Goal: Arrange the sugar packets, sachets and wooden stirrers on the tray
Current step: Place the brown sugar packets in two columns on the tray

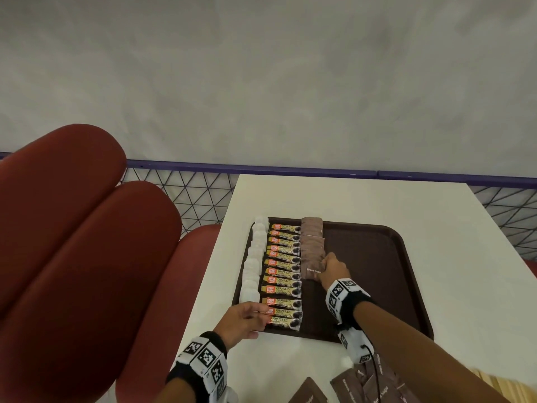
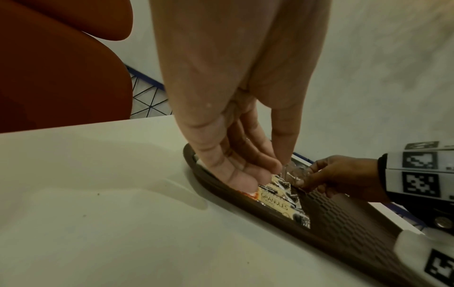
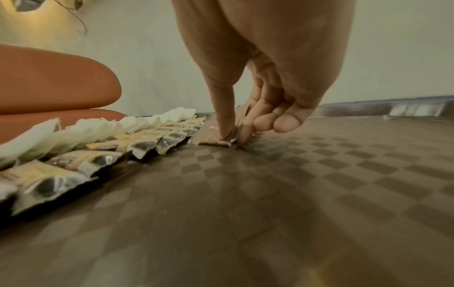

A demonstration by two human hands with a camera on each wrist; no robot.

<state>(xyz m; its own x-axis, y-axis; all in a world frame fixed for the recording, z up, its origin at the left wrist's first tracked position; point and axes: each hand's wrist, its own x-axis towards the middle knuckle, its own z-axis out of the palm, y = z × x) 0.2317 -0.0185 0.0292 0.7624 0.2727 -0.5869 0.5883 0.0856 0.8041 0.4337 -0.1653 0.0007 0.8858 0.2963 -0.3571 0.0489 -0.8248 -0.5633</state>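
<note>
A dark brown tray (image 1: 377,271) lies on the white table (image 1: 450,257). Three columns fill its left side: white sugar packets (image 1: 252,266), coffee granule sachets (image 1: 283,274) and brown sugar packets (image 1: 312,242). My right hand (image 1: 322,270) pinches the nearest brown sugar packet (image 3: 211,136) between thumb and forefinger, low on the tray floor (image 3: 294,184). My left hand (image 1: 258,314) lies at the tray's near left corner. Its straight fingers (image 2: 245,180) press on the nearest coffee sachets (image 2: 277,202).
Loose brown sugar packets (image 1: 372,385) lie on the table at the near edge, with pale wooden sticks (image 1: 491,385) to their right. A red cushioned seat (image 1: 72,242) stands to the left. A wire mesh rail (image 1: 189,196) runs behind the table. The tray's right half is bare.
</note>
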